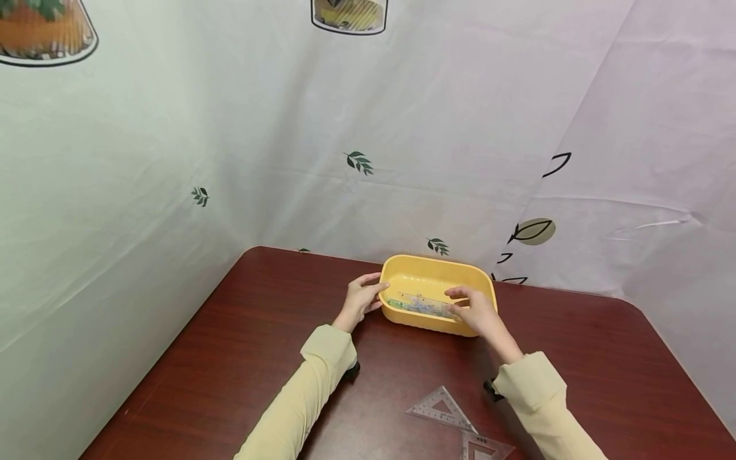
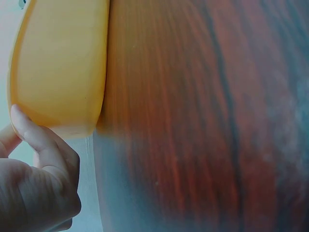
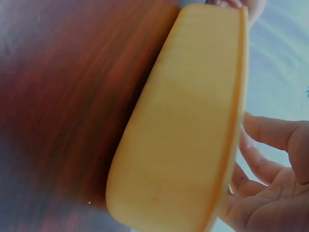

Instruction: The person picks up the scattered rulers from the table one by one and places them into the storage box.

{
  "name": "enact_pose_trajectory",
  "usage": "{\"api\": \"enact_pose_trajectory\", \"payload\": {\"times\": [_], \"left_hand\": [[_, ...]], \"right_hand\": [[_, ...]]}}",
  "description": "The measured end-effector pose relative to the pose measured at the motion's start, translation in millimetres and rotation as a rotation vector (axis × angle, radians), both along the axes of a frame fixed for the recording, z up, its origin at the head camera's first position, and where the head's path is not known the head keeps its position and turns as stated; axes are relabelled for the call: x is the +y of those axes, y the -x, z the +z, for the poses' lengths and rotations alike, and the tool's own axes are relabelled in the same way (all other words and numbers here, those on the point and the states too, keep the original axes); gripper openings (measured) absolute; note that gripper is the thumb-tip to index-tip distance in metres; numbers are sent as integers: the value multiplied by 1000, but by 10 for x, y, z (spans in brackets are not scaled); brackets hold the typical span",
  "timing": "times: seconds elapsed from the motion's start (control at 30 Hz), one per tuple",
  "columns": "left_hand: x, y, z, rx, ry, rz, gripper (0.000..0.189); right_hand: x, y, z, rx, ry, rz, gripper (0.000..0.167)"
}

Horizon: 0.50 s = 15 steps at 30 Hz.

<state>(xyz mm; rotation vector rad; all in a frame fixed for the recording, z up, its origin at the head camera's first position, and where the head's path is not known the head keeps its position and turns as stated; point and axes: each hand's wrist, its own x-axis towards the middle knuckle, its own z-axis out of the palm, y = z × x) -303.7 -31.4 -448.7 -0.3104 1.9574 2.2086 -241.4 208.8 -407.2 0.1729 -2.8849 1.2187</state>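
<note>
A yellow plastic basin with rounded corners stands near the table's back edge. My left hand grips its left end, thumb over the rim and fingers against the outside; the left wrist view shows this hand at the basin wall. Inside lie clear ruler-like pieces, one with a green part; they overlap, so their exact shapes are hard to tell. My right hand reaches over the right side, thumb and fingers apart, beside the pieces' right end. In the right wrist view the basin wall hides its fingertips.
Nearer on the dark red wooden table lie two clear set squares, the second cut off by the frame's bottom. A white printed curtain hangs behind the table and along its left side.
</note>
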Motion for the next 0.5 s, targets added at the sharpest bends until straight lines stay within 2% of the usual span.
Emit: {"api": "enact_pose_trajectory", "payload": {"times": [0.17,0.4,0.5], "left_hand": [[-4,1,1,6,-1,2,40],[0,5,-11,1,7,0,40],[7,0,-16,2,9,0,40]], "right_hand": [[-40,-137,29,20,26,11,31],[-54,-273,54,160,-5,-6,27],[-42,-321,56,182,10,8,26]]}}
